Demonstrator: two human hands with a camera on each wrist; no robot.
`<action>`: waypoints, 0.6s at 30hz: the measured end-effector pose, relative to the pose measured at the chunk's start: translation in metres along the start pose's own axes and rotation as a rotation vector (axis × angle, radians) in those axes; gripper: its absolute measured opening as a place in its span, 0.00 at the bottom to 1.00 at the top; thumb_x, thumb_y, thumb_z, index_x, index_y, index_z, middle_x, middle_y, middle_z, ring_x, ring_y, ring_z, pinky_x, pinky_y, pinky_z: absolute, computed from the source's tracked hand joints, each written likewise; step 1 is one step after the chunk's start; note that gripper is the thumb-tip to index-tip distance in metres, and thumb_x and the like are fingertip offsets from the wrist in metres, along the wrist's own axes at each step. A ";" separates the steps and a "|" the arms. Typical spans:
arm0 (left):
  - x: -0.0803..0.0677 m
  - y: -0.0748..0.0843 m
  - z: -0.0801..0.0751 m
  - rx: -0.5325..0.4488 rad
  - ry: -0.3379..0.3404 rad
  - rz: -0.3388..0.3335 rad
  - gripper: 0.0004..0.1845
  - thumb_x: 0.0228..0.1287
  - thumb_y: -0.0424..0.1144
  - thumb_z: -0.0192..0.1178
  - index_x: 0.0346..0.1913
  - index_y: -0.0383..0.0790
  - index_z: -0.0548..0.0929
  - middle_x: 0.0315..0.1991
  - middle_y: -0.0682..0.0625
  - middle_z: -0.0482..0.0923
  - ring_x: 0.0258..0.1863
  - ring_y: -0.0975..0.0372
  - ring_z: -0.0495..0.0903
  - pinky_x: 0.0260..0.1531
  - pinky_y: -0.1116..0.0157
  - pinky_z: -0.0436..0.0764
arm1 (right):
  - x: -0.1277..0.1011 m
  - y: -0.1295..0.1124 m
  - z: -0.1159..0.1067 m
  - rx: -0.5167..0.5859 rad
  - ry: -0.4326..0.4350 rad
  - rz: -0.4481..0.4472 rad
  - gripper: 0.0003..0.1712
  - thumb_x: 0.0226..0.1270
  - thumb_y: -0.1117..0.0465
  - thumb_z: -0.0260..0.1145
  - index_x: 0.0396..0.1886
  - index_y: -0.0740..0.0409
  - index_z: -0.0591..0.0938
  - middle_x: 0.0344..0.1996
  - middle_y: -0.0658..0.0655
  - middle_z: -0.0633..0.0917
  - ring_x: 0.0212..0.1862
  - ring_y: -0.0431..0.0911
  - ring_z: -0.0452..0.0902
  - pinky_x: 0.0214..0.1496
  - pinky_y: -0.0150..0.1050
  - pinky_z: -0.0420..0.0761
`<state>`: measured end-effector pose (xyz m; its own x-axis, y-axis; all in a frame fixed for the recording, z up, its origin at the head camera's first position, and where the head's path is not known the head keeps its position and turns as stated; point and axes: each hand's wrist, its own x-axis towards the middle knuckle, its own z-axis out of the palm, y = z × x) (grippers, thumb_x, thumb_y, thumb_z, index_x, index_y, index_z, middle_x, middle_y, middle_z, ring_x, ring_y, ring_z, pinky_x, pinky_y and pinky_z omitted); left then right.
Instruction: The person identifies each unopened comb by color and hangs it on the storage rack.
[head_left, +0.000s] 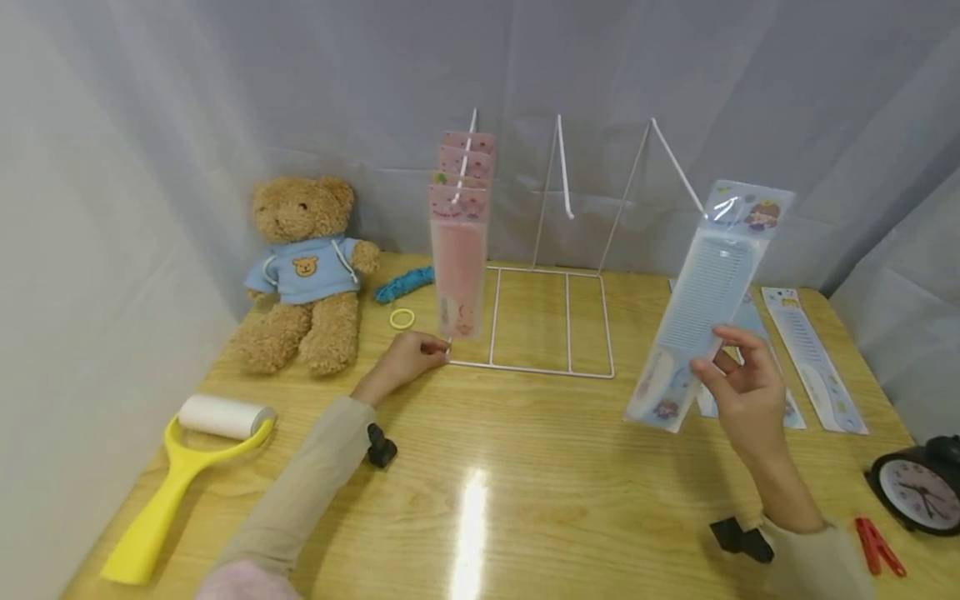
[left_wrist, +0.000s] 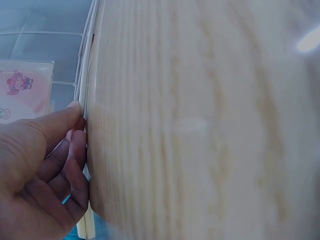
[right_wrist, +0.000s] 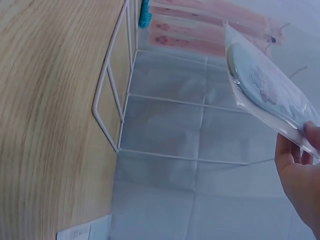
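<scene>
My right hand pinches a blue comb in a clear printed packet by its lower edge, holding it tilted above the table. The packet's top overlaps the tip of the right hook of a white wire rack; whether they touch, I cannot tell. In the right wrist view the packaged comb is seen from its lower end, the thumb on it. My left hand pinches the front left corner of the rack's base. Pink packaged combs hang in a row on the left hook. The middle hook is bare.
Two more blue packaged combs lie at the right. A teddy bear, blue cord and yellow ring are left of the rack. Nearer are a lint roller, black alarm clock and red clip.
</scene>
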<state>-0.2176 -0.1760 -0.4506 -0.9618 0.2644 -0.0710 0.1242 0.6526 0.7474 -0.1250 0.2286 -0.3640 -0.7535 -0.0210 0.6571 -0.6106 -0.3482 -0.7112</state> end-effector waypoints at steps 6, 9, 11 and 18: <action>-0.001 0.000 0.000 -0.001 -0.005 0.003 0.15 0.65 0.35 0.61 0.51 0.29 0.82 0.47 0.37 0.82 0.48 0.49 0.81 0.51 0.55 0.78 | -0.001 0.006 -0.001 -0.099 -0.043 0.023 0.22 0.61 0.80 0.60 0.56 0.75 0.72 0.46 0.55 0.73 0.41 0.40 0.78 0.43 0.26 0.79; -0.001 0.000 0.000 -0.003 -0.011 0.003 0.15 0.65 0.35 0.60 0.51 0.30 0.82 0.47 0.38 0.82 0.48 0.50 0.81 0.51 0.55 0.78 | -0.002 0.008 -0.001 -0.103 -0.036 0.035 0.22 0.60 0.80 0.60 0.56 0.75 0.72 0.46 0.55 0.73 0.41 0.39 0.77 0.43 0.26 0.79; -0.001 0.000 0.000 -0.002 -0.011 0.005 0.15 0.65 0.35 0.60 0.51 0.30 0.82 0.48 0.38 0.82 0.48 0.50 0.81 0.51 0.55 0.78 | -0.003 0.009 -0.001 -0.099 -0.034 0.036 0.23 0.60 0.80 0.60 0.56 0.75 0.72 0.46 0.55 0.73 0.41 0.39 0.77 0.43 0.26 0.79; -0.002 0.002 -0.002 -0.001 -0.009 -0.001 0.15 0.65 0.35 0.60 0.51 0.30 0.82 0.48 0.37 0.82 0.48 0.49 0.80 0.51 0.55 0.78 | -0.007 0.013 0.001 -0.077 -0.033 0.041 0.22 0.60 0.80 0.61 0.55 0.74 0.73 0.47 0.55 0.74 0.43 0.40 0.78 0.44 0.26 0.79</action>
<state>-0.2154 -0.1765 -0.4477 -0.9596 0.2703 -0.0780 0.1229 0.6523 0.7479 -0.1274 0.2231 -0.3772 -0.7704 -0.0653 0.6342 -0.5975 -0.2732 -0.7539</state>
